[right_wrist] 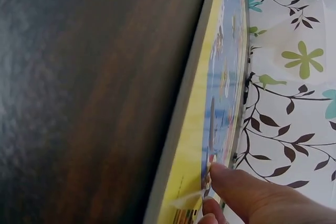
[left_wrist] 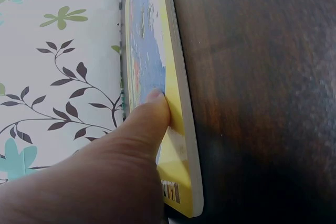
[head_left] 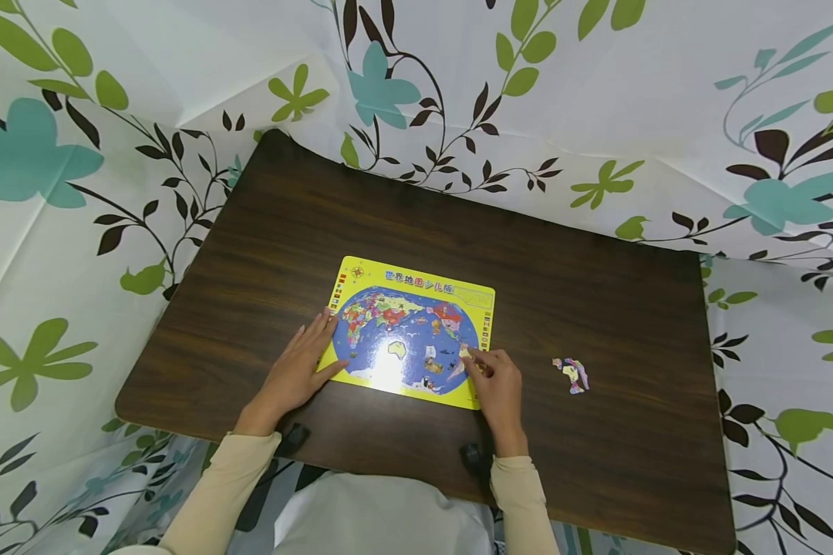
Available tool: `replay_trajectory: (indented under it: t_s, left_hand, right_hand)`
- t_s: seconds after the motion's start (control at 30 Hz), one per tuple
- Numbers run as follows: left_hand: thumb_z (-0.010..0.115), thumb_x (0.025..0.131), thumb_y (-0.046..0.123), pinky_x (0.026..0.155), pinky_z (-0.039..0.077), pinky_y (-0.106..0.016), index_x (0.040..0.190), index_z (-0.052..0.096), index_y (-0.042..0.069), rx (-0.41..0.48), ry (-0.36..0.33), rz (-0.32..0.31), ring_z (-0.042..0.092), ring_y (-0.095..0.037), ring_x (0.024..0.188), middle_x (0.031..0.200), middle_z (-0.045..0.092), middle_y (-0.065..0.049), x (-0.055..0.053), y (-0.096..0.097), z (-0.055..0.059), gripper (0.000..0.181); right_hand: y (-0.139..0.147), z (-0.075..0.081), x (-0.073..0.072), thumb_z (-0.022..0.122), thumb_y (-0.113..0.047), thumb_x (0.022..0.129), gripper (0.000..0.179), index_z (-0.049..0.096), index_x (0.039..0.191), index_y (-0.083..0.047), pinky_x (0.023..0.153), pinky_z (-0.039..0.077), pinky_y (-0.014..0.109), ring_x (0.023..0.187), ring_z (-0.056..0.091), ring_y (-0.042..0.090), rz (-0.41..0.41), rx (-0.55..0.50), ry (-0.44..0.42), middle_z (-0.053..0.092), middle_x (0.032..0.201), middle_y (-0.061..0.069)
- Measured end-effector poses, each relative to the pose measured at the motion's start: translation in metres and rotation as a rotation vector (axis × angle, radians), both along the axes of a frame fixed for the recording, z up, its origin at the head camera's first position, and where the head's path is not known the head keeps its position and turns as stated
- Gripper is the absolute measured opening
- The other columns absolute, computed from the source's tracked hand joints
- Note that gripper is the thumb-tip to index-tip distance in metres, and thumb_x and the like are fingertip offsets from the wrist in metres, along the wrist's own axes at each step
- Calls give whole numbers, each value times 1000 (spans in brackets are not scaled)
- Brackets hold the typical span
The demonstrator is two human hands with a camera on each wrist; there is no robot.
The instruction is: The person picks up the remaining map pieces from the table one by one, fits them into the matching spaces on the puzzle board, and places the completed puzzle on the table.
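Observation:
A yellow-bordered world map puzzle board [head_left: 409,395] lies flat on the table, its blue oval filled with coloured land pieces. My left hand [head_left: 294,378] rests on its left edge with fingers spread, and the thumb [left_wrist: 152,106] presses on the lower border. With thumb and fingertips, my right hand [head_left: 497,389] pinches a small puzzle piece [head_left: 464,351] at the right side of the map. In the right wrist view that piece [right_wrist: 209,174] is mostly hidden behind the thumb. A few loose puzzle pieces [head_left: 573,375] lie together on the table to the right.
The dark wooden table [head_left: 625,308] extends on both sides of the board. A white curtain with leaf and flower prints [head_left: 458,100] hangs along its far and side edges. Dark wrist straps or devices [head_left: 473,460] sit near the front edge.

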State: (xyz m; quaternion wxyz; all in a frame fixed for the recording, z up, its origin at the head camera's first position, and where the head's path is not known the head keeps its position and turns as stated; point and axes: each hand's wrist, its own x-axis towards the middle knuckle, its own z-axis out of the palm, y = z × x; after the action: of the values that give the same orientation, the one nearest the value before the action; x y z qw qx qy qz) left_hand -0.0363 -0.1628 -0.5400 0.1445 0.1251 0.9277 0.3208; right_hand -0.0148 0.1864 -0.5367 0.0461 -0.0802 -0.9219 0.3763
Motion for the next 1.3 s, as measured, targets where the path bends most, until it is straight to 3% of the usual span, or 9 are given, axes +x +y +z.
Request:
replay_trajectory:
  t_s: [0.23,0.53,0.83,1.3]
  left_hand:
    - [65,101,40,128,5,-53,163,23,2,6,18,2,9,-33,159,172,12,-16,0,0,0,84]
    - [64,102,41,128,3,-50,164,20,5,-16,-19,-3,6,-29,160,173,9,-13,-3,2,1,85]
    - [65,102,40,128,3,-50,164,21,3,-5,-1,-9,7,-31,160,173,10,-14,-1,0,1,84]
    - [66,101,39,128,6,-53,163,24,1,8,31,2,10,-33,159,172,14,-17,1,1,0,83]
  right_hand:
    - [-3,-3,-2,83,-21,91,33,78,119,-5,59,39,27,68,50,16,-2,9,8,59,84,7]
    - [-1,-6,2,81,-18,91,22,82,111,-8,58,40,24,69,51,15,-27,-17,16,62,85,3]
    - [-1,-3,3,78,-17,95,23,80,116,-8,58,39,25,68,49,16,-14,-42,26,62,83,5]
    - [-4,-5,5,79,-12,93,17,82,108,-4,59,40,25,68,51,17,-29,-23,35,60,82,5]
